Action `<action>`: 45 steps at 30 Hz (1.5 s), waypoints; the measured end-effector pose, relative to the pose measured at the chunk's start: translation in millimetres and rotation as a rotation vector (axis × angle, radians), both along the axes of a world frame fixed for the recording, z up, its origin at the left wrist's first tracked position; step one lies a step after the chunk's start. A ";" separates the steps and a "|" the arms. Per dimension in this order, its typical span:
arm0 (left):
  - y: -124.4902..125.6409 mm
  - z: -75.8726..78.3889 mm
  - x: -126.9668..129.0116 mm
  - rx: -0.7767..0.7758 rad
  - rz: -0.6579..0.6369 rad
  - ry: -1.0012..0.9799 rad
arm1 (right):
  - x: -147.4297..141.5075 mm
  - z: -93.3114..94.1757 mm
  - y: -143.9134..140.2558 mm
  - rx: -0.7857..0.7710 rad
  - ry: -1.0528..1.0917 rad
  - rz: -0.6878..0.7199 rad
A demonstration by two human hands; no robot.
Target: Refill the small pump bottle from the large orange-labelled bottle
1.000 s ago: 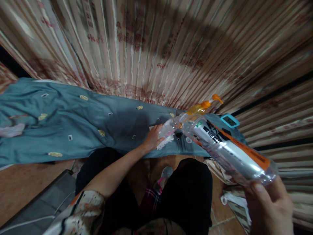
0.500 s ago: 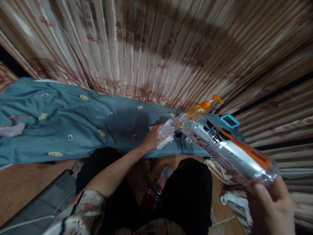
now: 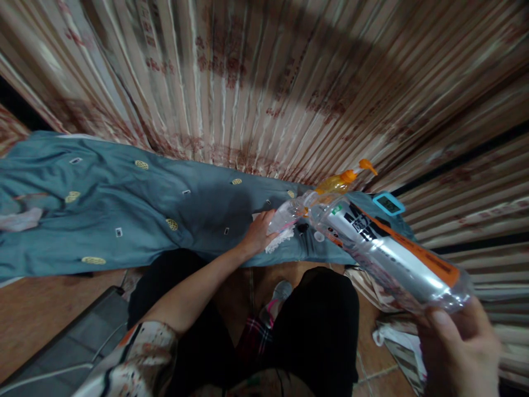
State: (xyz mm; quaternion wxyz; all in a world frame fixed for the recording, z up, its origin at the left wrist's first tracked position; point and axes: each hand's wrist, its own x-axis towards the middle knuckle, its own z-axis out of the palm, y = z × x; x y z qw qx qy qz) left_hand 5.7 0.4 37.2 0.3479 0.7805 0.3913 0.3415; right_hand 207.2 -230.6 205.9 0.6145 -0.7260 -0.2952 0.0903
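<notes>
Right hand (image 3: 458, 353), lower right, grips the clear silver-labelled plastic bottle (image 3: 388, 253), its length pointing up-left toward the left hand (image 3: 260, 231), whose finger state I cannot tell.

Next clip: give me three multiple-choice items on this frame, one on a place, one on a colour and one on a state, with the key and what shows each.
1. Where does the left hand rest?
A. On the blue-green cloth
B. On the striped curtain
C. On the floor

2. What colour is the pump top of the pump bottle behind the packet?
A. Green
B. Orange
C. White

3. How is the clear packet held by the right hand?
A. Lying flat on the cloth
B. Gripped at its near end and raised in the air
C. Hanging from the curtain

Key: 1 A, the hand lies on the cloth beside a small white lace piece. 2 B, the pump and its spout are orange. 3 B, the thumb presses the packet's near end and the packet slants up over the cloth.
</notes>
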 end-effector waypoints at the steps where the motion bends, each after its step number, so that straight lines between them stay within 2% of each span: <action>1: 0.0 -0.2 0.1 -0.001 0.001 0.001 | 0.0 -0.3 0.1 0.009 -0.004 0.006; 11: 1.2 -6.8 0.9 0.031 0.005 -0.012 | -4.6 1.8 0.2 -0.003 -0.004 0.005; 18: 1.1 -4.9 1.2 0.020 0.002 -0.012 | -12.0 9.9 6.2 -0.006 0.063 -0.063; 30: 1.3 -3.7 0.8 0.000 0.006 -0.010 | -10.8 11.2 6.2 -0.006 -0.013 0.018; 45: 0.0 0.7 0.5 -0.010 0.012 0.001 | -9.4 13.3 6.9 -0.009 -0.043 0.013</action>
